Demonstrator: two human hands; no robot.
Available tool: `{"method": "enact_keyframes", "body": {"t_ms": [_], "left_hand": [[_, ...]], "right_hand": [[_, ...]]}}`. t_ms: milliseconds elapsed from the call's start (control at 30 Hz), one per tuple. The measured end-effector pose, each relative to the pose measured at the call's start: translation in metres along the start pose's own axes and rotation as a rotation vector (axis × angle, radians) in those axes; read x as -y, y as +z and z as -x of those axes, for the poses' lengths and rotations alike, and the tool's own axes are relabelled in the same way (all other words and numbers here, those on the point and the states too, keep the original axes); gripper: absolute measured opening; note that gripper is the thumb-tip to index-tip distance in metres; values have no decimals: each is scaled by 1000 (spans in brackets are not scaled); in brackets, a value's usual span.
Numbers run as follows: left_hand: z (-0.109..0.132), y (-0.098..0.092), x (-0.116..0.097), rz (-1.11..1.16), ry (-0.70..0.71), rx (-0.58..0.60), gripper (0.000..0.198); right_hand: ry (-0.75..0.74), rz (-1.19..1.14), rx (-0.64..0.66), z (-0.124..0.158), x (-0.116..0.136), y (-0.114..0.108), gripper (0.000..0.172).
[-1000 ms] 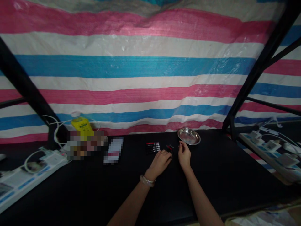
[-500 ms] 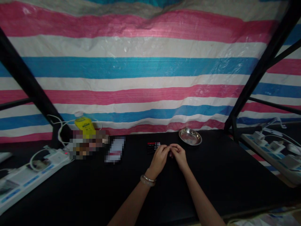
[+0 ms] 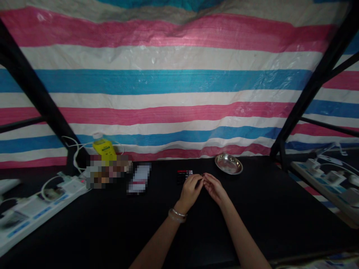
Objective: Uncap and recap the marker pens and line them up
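Hands meet over small item, black table.
Left hand (image 3: 191, 188) & right hand (image 3: 214, 186) fingertips pinched together; item hidden, axis can't tell. Pens (image 3: 184, 174) lie left-right just beyond. Table (image 3: 266, 201), striped tarp (image 3: 168, 82) behind.

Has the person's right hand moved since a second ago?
Yes. The right hand has shifted left, away from the metal dish, and now meets the left hand beside the pens.

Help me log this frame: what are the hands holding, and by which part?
Cannot be told: left hand and right hand meet fingertip to fingertip above the black table, hiding anything pinched between.
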State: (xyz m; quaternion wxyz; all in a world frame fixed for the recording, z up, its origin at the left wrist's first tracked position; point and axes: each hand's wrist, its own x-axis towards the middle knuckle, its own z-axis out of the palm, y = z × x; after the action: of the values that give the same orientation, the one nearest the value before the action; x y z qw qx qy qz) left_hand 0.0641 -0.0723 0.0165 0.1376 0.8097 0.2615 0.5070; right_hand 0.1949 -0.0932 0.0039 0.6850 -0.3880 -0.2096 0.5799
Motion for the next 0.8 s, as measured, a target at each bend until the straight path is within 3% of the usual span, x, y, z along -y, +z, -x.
{"method": "enact_keyframes", "body": {"t_ms": [300, 600, 800], "left_hand": [[0, 0, 1, -5, 12, 23, 16], [-2, -2, 3, -77, -2, 88, 12], [-7, -7, 3, -188, -64, 204, 8]], "right_hand": [[-24, -36, -61, -3, -1, -2, 27], [22, 50, 87, 8, 4, 6, 39], [32, 82, 120, 9, 3, 5, 44]]}}
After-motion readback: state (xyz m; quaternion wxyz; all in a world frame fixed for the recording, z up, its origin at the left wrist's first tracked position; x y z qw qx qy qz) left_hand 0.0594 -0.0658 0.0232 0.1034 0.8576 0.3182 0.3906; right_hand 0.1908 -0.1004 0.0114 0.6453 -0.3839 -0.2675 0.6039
